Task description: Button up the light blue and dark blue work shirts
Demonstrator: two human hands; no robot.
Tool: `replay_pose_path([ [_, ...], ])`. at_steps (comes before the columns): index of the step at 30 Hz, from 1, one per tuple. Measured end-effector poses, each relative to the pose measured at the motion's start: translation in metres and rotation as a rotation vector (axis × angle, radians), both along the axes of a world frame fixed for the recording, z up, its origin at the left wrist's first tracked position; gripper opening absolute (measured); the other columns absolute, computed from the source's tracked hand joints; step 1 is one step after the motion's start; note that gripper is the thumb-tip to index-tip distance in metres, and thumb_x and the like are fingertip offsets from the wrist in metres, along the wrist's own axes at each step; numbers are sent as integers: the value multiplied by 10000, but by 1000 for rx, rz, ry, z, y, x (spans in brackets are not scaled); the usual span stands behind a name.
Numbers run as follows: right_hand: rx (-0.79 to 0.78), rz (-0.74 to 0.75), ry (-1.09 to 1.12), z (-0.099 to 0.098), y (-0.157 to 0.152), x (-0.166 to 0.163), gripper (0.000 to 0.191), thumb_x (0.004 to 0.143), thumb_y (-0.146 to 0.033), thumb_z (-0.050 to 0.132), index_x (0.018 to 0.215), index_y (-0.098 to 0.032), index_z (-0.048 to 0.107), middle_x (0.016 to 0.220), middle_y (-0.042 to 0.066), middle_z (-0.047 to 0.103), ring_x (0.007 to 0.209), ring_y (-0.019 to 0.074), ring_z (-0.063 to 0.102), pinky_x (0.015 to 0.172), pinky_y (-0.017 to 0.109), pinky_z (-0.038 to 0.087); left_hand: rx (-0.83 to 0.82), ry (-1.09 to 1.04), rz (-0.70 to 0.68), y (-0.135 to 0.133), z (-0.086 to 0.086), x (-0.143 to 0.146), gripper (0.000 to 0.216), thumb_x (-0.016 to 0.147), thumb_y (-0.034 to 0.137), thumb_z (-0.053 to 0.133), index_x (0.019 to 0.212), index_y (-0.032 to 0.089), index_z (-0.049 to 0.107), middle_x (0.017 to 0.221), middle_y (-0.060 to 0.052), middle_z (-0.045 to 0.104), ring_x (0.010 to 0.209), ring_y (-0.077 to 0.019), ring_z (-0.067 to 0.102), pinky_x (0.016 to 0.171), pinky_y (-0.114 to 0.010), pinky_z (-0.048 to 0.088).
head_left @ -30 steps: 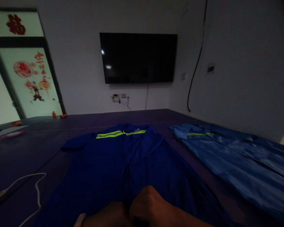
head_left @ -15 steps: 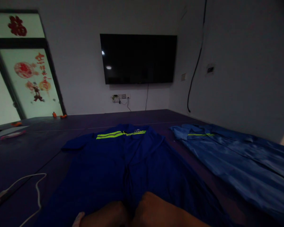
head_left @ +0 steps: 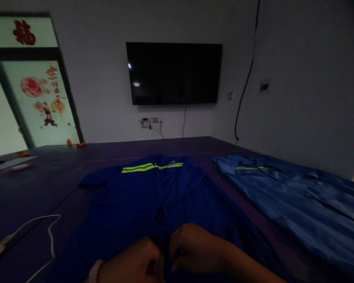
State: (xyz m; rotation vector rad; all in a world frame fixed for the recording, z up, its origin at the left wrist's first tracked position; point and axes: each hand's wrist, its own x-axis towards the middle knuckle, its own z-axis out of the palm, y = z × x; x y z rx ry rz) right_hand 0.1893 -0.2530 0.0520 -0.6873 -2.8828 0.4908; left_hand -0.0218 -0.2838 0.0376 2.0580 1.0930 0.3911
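My left hand (head_left: 135, 261) and right hand (head_left: 194, 247) pinched front placket of dark blue reflective-striped work jacket (head_left: 141, 204), fingers curled, to close it.

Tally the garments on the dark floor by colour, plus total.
Dark blue work jacket with yellow reflective stripe, under the left hand and right hand: 1
Lighter blue work jacket with yellow stripe, untouched beside it: 1
Total: 2
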Motion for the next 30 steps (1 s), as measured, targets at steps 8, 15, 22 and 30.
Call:
replay_pose_path([
  [8,-30,-270,399,6,9,-2,345,678,38,390,818,-189,608,890,26,617,851,134,577,742,221,416,151,-318,479,22,22,6,326,731,475,539,625,167,510,598,34,465,600,-114,416,592,-225,333],
  [15,-6,-398,647,-13,2,-13,400,606,54,387,848,-201,578,906,18,603,846,131,563,738,232,422,39,-250,285,9,5,15,282,694,431,610,673,157,547,686,12,535,680,-130,465,654,-229,358],
  [22,-42,-429,657,-23,-7,-20,278,660,-5,475,821,-200,589,858,11,590,786,126,552,665,220,411,-20,-231,324,6,5,20,170,680,312,599,645,158,537,641,26,526,625,-112,438,610,-216,356],
  [30,-129,-547,695,-28,0,-22,221,646,-45,567,795,-197,625,784,-2,572,600,95,473,550,214,370,5,-329,357,13,-1,17,299,734,443,556,654,155,548,633,24,503,624,-118,435,613,-223,356],
])
